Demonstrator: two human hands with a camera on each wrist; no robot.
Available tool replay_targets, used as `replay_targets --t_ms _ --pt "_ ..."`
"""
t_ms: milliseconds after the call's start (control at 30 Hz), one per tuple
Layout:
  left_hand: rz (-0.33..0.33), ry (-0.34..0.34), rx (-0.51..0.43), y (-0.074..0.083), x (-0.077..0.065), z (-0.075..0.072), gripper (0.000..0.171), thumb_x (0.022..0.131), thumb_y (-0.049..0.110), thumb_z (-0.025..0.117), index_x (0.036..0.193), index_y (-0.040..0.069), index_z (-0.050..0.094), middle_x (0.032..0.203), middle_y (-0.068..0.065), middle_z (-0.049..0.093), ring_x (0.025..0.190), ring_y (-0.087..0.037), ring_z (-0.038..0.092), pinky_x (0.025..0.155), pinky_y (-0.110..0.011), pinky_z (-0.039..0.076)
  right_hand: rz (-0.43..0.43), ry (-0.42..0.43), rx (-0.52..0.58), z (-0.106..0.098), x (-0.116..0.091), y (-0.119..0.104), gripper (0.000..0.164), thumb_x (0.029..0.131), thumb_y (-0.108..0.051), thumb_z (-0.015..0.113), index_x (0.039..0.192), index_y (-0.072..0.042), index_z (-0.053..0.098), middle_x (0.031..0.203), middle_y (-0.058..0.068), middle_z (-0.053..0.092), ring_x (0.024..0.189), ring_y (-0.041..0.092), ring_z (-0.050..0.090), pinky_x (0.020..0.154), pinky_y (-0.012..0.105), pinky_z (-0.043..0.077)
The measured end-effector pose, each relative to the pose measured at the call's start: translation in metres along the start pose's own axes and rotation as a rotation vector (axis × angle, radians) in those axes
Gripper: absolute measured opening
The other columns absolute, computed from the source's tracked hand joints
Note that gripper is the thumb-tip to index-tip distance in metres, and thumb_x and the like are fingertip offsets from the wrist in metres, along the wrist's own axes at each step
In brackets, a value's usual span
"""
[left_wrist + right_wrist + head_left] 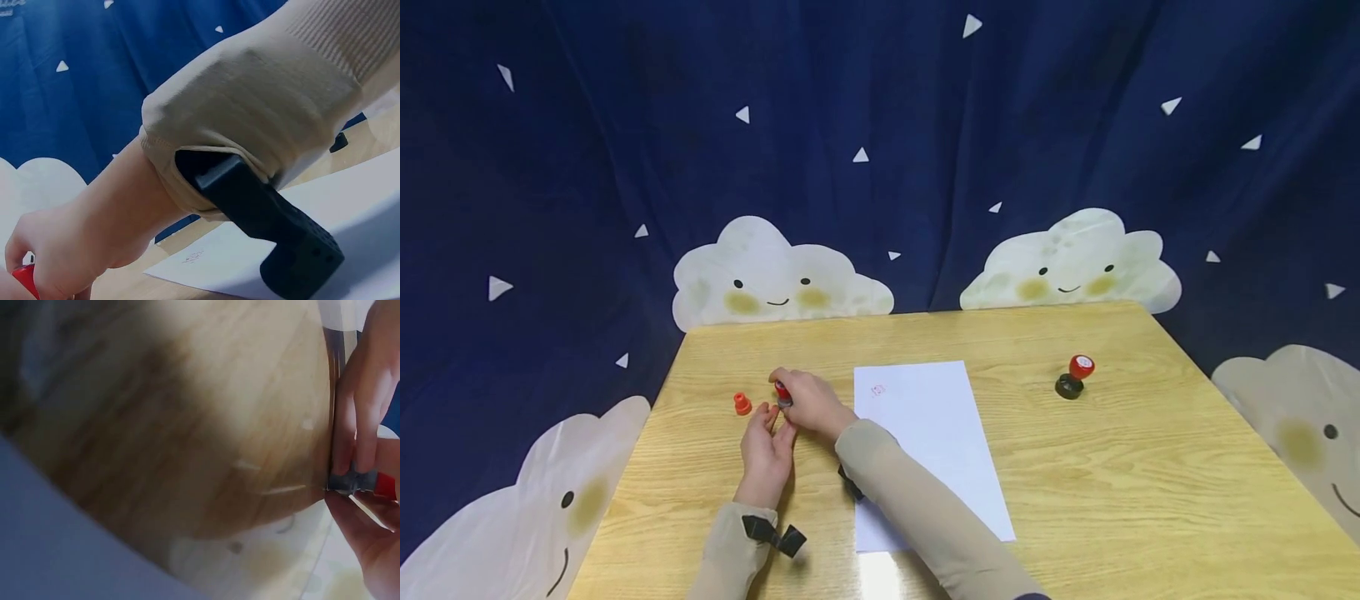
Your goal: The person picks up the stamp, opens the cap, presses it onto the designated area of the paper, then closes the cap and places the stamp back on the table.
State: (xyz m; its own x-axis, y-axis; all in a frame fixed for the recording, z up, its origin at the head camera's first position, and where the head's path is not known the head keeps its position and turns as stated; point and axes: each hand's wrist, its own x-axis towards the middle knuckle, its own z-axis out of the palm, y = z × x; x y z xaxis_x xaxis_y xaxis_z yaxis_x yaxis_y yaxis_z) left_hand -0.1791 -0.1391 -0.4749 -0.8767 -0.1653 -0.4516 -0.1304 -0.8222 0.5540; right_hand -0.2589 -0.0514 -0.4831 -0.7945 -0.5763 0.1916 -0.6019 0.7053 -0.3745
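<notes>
A small stamp with a red handle and grey base [784,402] is held between both hands at the left of the table. My right hand [815,406] grips it from above, its fingers curled around the red handle [26,279]. From the near side, my left hand [766,454] reaches up with fingertips and thumb at the grey base [351,481], pinching it in the right wrist view. Just left of the hands, a small orange-red stepped piece [742,404] stands on the wood. The hands hide much of the stamp.
Right of the hands lies a white paper sheet [917,417] bearing a red stamp print [877,390]; the right forearm crosses over it. Another stamp, red-knobbed with a black base [1075,377], stands at the table's right. A dark blue curtain [910,100] hangs behind the wooden table [1120,483].
</notes>
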Motion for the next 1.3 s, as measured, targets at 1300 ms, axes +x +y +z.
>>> replay_targets --t_ms 1300 --pt "-0.096 -0.192 -0.100 -0.002 -0.041 0.012 0.033 0.102 0.017 0.027 0.134 0.008 0.032 0.137 -0.006 0.034 0.122 -0.016 0.043 0.109 -0.027 0.034 -0.051 0.001 0.109 -0.078 -0.042 -0.030 0.043 0.072 -0.008 0.076 0.111 -0.016 0.059 0.091 -0.005 0.063 0.076 0.007 0.055 0.066 0.015 0.047"
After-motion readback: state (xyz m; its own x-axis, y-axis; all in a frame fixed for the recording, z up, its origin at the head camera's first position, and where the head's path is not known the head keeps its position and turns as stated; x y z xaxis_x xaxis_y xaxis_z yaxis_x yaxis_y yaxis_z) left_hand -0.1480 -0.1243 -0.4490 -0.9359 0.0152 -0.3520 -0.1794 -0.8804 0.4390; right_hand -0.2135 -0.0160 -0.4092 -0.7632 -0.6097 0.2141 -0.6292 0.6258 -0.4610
